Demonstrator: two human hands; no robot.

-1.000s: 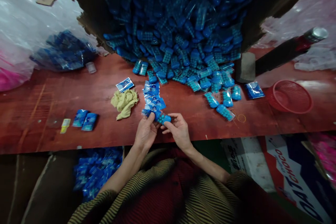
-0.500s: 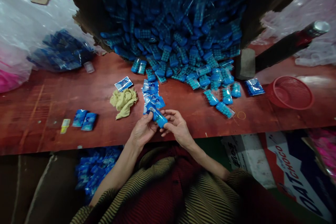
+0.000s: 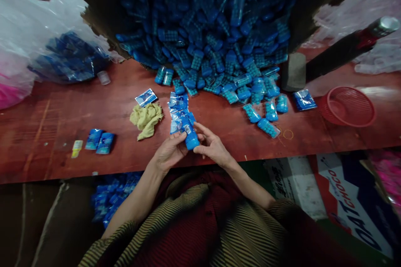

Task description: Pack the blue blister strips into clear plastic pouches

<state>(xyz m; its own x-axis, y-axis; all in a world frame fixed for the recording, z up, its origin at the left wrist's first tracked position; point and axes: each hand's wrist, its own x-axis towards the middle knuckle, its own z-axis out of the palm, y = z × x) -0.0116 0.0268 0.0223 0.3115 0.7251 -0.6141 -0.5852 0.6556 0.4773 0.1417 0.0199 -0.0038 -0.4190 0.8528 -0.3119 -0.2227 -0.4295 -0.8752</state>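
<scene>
Between my two hands, above the table's near edge, is a small blue bottle with a blue label around it and its rounded blue end toward me. My left hand grips it from the left, thumb on top. From the right, my right hand holds it too, thumb at the rounded end and fingers by the other end. Just beyond lies a strip of shiny blue printed labels, its near end partly hidden by the bottle and hands. A crumpled yellow cloth rests left of the strip.
A large heap of clear blue-capped bottles with blue beads fills the back. On the right are a red basket, a hammer-like tool and a blue packet. Two blue packets and a yellow-white piece lie left.
The bottle has turned more upright in the view, its rounded end now pointing toward me. My right fingers have shifted along its side. The whole view has moved slightly.
</scene>
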